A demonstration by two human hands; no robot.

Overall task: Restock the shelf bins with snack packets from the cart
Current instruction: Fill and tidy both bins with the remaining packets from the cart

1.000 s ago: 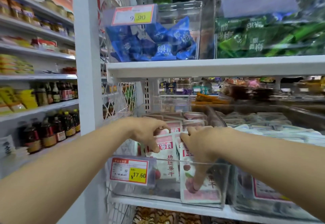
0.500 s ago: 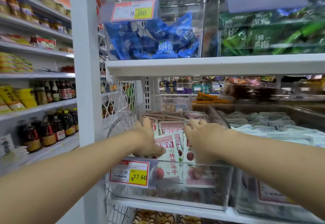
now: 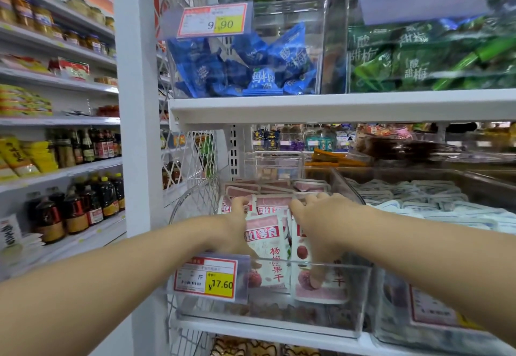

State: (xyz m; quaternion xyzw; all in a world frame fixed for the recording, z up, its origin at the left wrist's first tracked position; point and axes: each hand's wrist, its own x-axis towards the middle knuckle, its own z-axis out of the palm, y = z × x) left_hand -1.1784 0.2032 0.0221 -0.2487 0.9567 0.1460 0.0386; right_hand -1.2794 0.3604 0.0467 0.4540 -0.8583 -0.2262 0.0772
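Note:
Pink-and-white snack packets stand upright in a clear shelf bin on the lower shelf. Both my hands are inside this bin. My left hand presses its straight fingers against the left side of the packets. My right hand grips the right-hand packets, fingers over their tops and thumb down in front, seen through the bin wall. More of the same packets lie further back. The cart is out of view.
A 17.60 price tag hangs on the bin front. To the right is a bin of pale packets. The shelf above carries blue packets and green packets. A white upright and wire mesh stand left.
Both hands have reached deeper into the bin and uncurled their fingers over the packet tops. The front packets now stand lower and further back.

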